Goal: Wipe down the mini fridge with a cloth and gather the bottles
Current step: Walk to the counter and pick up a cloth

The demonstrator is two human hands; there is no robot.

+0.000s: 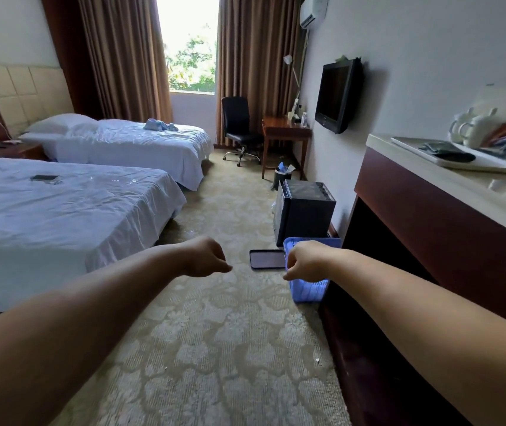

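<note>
Both fists, left hand [207, 256] and right hand [302, 261], curled, holding nothing; fridge [305, 209] at right-center untouched. Next, probably: fetch a cloth.

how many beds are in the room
2. The near bed is at the left with a dark flat object lying on its sheet. The far bed sits beyond it toward the window, with a bluish cloth bundle on top. None seem hidden.
</note>
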